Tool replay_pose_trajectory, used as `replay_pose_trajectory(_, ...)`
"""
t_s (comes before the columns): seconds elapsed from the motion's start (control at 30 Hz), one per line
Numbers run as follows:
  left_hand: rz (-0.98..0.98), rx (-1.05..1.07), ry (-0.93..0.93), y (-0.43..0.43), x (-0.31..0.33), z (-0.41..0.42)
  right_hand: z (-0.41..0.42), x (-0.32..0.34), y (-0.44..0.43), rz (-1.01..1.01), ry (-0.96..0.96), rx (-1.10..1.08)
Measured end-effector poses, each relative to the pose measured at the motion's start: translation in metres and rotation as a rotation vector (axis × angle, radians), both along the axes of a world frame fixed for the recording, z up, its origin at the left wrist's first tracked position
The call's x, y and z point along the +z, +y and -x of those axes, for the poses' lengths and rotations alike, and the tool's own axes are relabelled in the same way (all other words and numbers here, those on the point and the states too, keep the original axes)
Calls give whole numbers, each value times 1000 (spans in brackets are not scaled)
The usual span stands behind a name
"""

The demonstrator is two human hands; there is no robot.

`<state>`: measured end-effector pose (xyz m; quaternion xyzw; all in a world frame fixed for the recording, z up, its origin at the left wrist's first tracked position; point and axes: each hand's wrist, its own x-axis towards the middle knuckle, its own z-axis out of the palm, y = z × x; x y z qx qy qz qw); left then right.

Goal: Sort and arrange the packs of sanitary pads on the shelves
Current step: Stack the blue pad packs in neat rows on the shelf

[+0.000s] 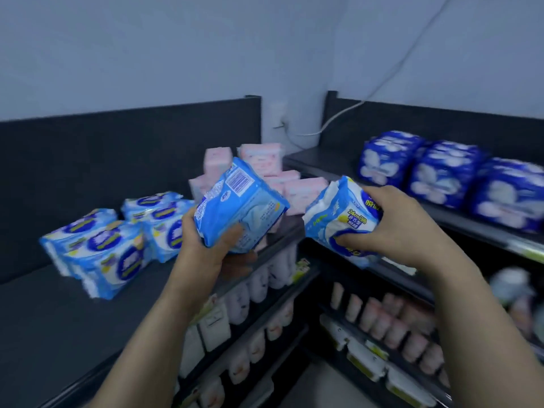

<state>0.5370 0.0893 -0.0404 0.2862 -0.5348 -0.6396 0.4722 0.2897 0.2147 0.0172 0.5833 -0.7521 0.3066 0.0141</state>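
Observation:
My left hand (212, 245) grips a light-blue pack of pads (240, 201) from below, its barcode side facing up, over the front edge of the left top shelf (59, 319). My right hand (394, 225) grips a second light-blue and white pack (341, 213) from the right, in the gap between the two shelf units. Several matching light-blue packs (112, 234) lie in a loose row on the left top shelf. Pink packs (265, 172) are piled in the corner behind the held ones. Dark-blue packs (447, 175) stand in a row on the right top shelf (323, 163).
Lower shelves (382, 325) on both units hold pink and white bottles and other goods. Dark back panels (117, 148) rise behind each top shelf. A white cable (397, 63) runs down the wall to the corner. The view is blurred by motion.

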Motion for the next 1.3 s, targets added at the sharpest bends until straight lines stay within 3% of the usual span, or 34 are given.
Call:
replay_pose_trajectory(0.43,-204,-566,167,154,-20,227,129,-3,238,47,-59,-451)
replay_pose_trajectory(0.57,-259,-646,110,225,-22,293,160,-3,318,-28,10,-569)
replay_pose_trajectory(0.7,-147,-681,30,294,-38,350,186,-9,398,-66,1,-673)
replay_pose_trajectory(0.8,-437,-842,130,338,-48,389,205,-15,457,-116,12,-779)
replay_pose_trajectory(0.87,-513,-958,192,368,-45,409,217,-19,494,-130,18,-865)
replay_pose_trajectory(1.03,-297,-1034,114,437,-38,460,236,-24,569,-58,-2,-1027)
replay_pose_trajectory(1.17,-329,-1023,44,469,-36,505,256,-28,612,-10,-10,-1135)
replay_pose_trajectory(1.3,-303,-1130,90,498,-33,554,286,-31,647,6,-34,-1224)
